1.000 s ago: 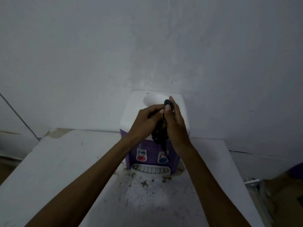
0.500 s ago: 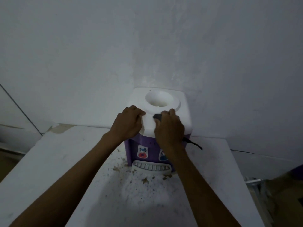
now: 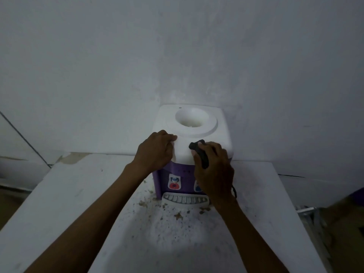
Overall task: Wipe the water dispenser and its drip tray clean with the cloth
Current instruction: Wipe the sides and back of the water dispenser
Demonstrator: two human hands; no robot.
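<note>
A small water dispenser (image 3: pixel 199 134) with a white top and purple front stands on a white counter against the wall. Its white slotted drip tray (image 3: pixel 185 200) juts out at the base, below a red tap and a blue tap. My left hand (image 3: pixel 155 150) rests curled on the top's front left corner. My right hand (image 3: pixel 213 170) presses a dark cloth (image 3: pixel 200 152) against the top's front right edge. A dark strand hangs by my right wrist.
Brown crumbs and dirt (image 3: pixel 177 215) are scattered over the white counter (image 3: pixel 65 203) in front of the drip tray. A plain wall (image 3: pixel 177 56) rises right behind the dispenser. A metal frame (image 3: pixel 311 215) shows past the counter's right edge.
Both hands came down from holding the cloth together above the dispenser. The left hand now rests on the top's left corner and the right hand holds the cloth on the front edge.
</note>
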